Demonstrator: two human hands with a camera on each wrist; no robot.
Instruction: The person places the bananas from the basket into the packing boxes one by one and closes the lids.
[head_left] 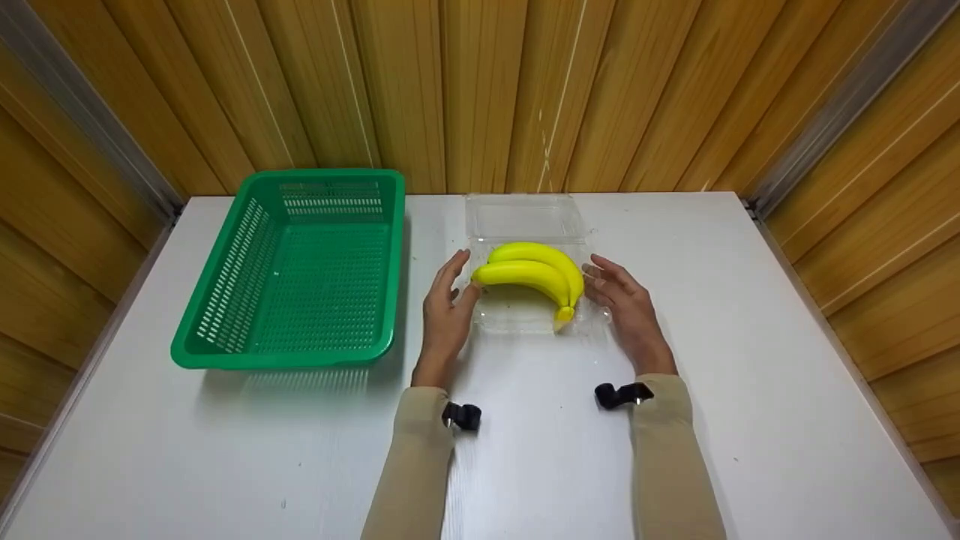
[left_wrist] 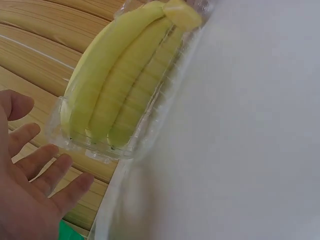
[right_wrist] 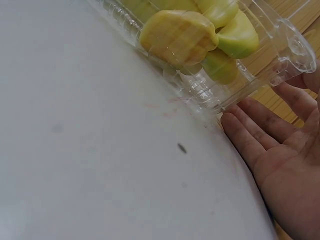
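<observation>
A bunch of yellow bananas point(head_left: 529, 271) lies in a clear plastic clamshell box point(head_left: 514, 322), its stem end toward the near right corner. The box's lid point(head_left: 523, 217) is folded back toward the wall. My left hand point(head_left: 444, 319) is at the left side of the box; the left wrist view shows its fingers point(left_wrist: 52, 175) spread, with nothing in them. My right hand point(head_left: 630, 315) stands at the right side, its fairly straight fingertips point(right_wrist: 231, 122) right at the box's lower edge in the right wrist view. In that view the stem end point(right_wrist: 177, 37) shows through the plastic.
A green perforated plastic basket point(head_left: 285, 360) with nothing in it stands to the left on the white table point(head_left: 750, 337). Wood-panelled walls point(head_left: 480, 90) rise behind the table and at both sides.
</observation>
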